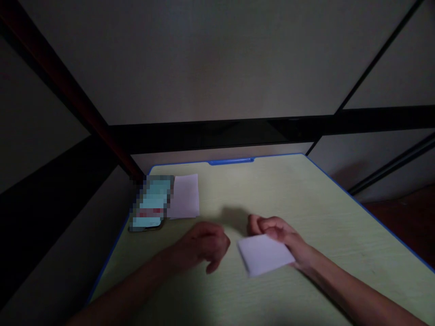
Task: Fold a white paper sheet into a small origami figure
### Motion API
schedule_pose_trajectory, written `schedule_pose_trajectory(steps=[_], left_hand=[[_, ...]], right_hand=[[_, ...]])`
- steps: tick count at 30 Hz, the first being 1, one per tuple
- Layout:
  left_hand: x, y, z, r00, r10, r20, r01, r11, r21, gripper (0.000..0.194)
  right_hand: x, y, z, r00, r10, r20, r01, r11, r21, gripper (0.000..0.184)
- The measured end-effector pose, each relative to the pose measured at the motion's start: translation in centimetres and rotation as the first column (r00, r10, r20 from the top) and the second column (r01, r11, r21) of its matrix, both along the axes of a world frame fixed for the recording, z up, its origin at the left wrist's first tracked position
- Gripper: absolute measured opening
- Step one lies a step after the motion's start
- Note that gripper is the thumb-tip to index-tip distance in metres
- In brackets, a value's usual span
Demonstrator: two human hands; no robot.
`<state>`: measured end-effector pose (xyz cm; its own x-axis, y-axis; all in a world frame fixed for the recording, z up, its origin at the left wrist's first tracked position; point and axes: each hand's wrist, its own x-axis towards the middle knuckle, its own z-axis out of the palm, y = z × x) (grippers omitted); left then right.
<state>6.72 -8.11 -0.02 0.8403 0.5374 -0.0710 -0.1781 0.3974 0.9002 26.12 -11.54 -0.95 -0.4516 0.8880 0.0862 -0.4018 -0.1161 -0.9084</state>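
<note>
right grip [273, 228] is curling in, holding a white card [267, 256] against the palm side, above the surface [258, 190] near the middle. exact finger contact is hiding behind the card. left grip [205, 244] is curling loosely just beside it, not touching the card; nothing is showing in it, can't tell how tightly it's closing.

risks: card is hanging well out past the palm, so a weak hold could be letting it tilt or slip. left fingers, curling like that, could be knocking the card's free edge instead of catching it. paper sheet [185, 197] is lying right beside the phone [152, 203], so a wide left sweep could be shifting both.
</note>
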Motion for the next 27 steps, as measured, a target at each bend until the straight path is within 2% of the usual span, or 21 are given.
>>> schedule_pose_trajectory(steps=[1, 3, 5, 7, 9, 11, 14, 17, 20, 24, 27], left_hand=[[-0.3, 0.3, 0.1, 0.991, 0.113, 0.075, -0.11, 0.993, -0.047, 0.035], [-0.5, 1.0, 0.2, 0.952, 0.3, 0.058, -0.294, 0.951, -0.09, 0.035], [-0.4, 1.3, 0.0, 0.941, 0.339, -0.013, -0.339, 0.94, -0.038, 0.033], [-0.1, 1.3, -0.3, 0.958, 0.249, -0.141, -0.239, 0.967, 0.083, 0.035], [0.3, 0.8, -0.5, 0.939, 0.214, -0.271, -0.14, 0.953, 0.268, 0.032], [0.6, 0.3, -0.5, 0.912, 0.178, -0.371, -0.025, 0.924, 0.382, 0.031], [0.8, -0.4, 0.0, 0.873, 0.192, -0.449, 0.066, 0.864, 0.499, 0.027], [1.0, -0.9, 0.4, 0.87, 0.123, -0.477, 0.137, 0.869, 0.475, 0.024], [1.1, -1.2, 0.6, 0.892, 0.061, -0.447, 0.146, 0.898, 0.415, 0.024], [0.9, -1.5, 0.7, 0.963, 0.003, -0.268, 0.078, 0.954, 0.291, 0.03], [0.8, -1.9, 0.7, 0.989, -0.013, -0.147, 0.03, 0.993, 0.116, 0.036]], right_hand=[[0.3, 0.1, 0.0, 0.996, -0.084, -0.021, 0.084, 0.996, -0.013, 0.032], [0.6, 0.4, -0.1, 0.989, -0.141, 0.037, 0.14, 0.99, 0.023, 0.033], [0.4, 0.5, -0.2, 0.984, -0.109, 0.141, 0.091, 0.988, 0.129, 0.035], [0.0, 0.4, -0.4, 0.956, -0.084, 0.281, 0.02, 0.975, 0.223, 0.035], [-0.5, 0.2, -0.6, 0.928, -0.075, 0.365, -0.028, 0.963, 0.269, 0.035], [-0.9, -0.1, -0.6, 0.912, -0.053, 0.406, -0.061, 0.962, 0.264, 0.034], [-1.1, -0.5, -0.6, 0.891, 0.047, 0.452, -0.136, 0.977, 0.166, 0.031], [-1.2, -0.9, -0.5, 0.877, 0.159, 0.454, -0.206, 0.977, 0.055, 0.028], [-1.1, -1.0, -0.4, 0.889, 0.177, 0.421, -0.211, 0.977, 0.034, 0.03], [-1.2, -1.2, -0.3, 0.952, 0.137, 0.272, -0.157, 0.986, 0.054, 0.034], [-1.6, -1.6, -0.2, 0.986, 0.134, 0.096, -0.135, 0.991, 0.004, 0.035]])
